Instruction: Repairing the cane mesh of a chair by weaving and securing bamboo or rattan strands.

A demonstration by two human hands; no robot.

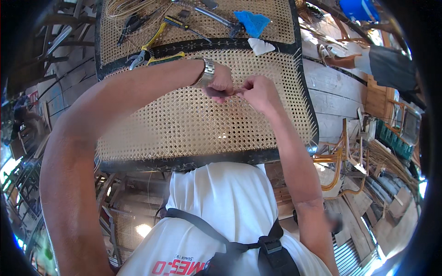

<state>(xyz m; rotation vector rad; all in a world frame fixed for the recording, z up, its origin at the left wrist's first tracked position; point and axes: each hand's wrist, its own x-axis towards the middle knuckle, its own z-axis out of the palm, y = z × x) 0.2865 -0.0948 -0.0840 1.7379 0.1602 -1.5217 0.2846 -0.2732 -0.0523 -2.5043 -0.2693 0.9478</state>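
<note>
A woven cane panel (pixel 184 124) in a black frame lies before me. My left hand (pixel 220 86), with a metal watch on its wrist, is closed over the weave near the panel's middle. My right hand (pixel 258 92) sits right beside it, fingers pinched. A thin cane strand (pixel 237 90) runs between the two hands, and both pinch it. The fingertips hide where the strand enters the weave.
On a second cane panel (pixel 276 23) beyond lie yellow-handled pliers (pixel 152 48), a screwdriver (pixel 184 25), black cutters (pixel 131 23), a blue cloth (pixel 252 20) and a white scrap (pixel 260 46). Cane coils (pixel 122 7) lie at the top left. Another person (pixel 377 64) stands at the right. Rattan frames (pixel 340 161) clutter the floor.
</note>
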